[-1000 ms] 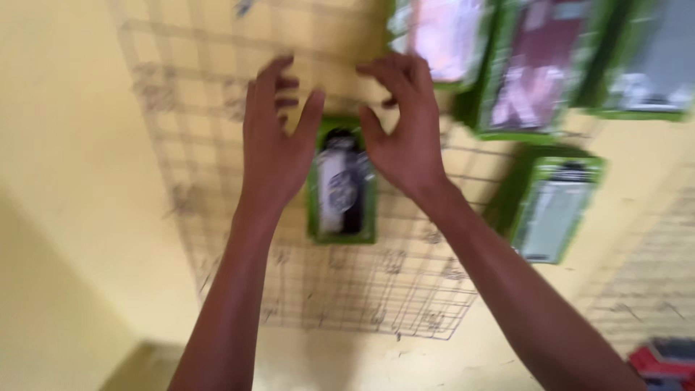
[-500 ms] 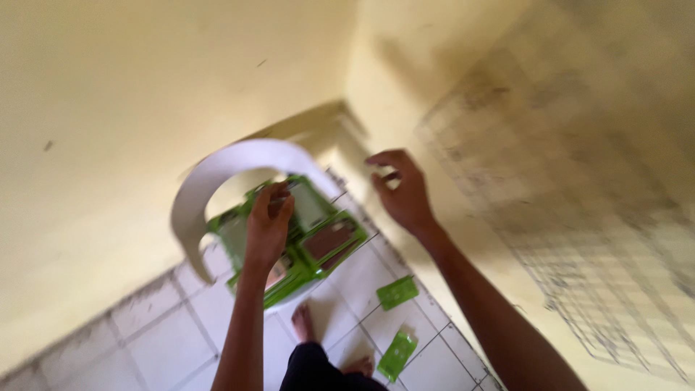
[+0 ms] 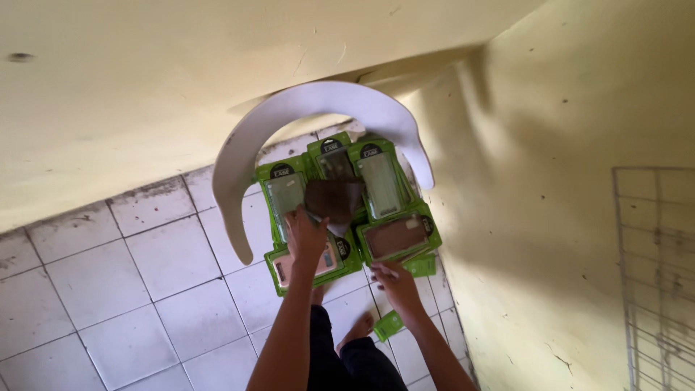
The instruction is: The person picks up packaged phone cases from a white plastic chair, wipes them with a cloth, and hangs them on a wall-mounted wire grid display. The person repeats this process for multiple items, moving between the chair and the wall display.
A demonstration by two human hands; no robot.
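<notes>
At the bottom centre of the frame, the person's legs and a bare foot (image 3: 357,331) stand on the white tiled floor (image 3: 130,304), with a small green package (image 3: 388,326) lying just beside the foot. Slightly higher, the right hand (image 3: 397,284) pinches a thin pale object, too small to identify. The left hand (image 3: 307,235) is closed on a dark brown phone case (image 3: 334,200), above green phone case packages (image 3: 382,185) piled on a white plastic chair (image 3: 289,116). A wire grid (image 3: 655,275) hangs at right.

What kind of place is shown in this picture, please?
Probably a small shop corner or stockroom for phone accessories: green packaged phone cases piled on a white plastic chair, a wire display grid on the yellow wall, tiled floor.
</notes>
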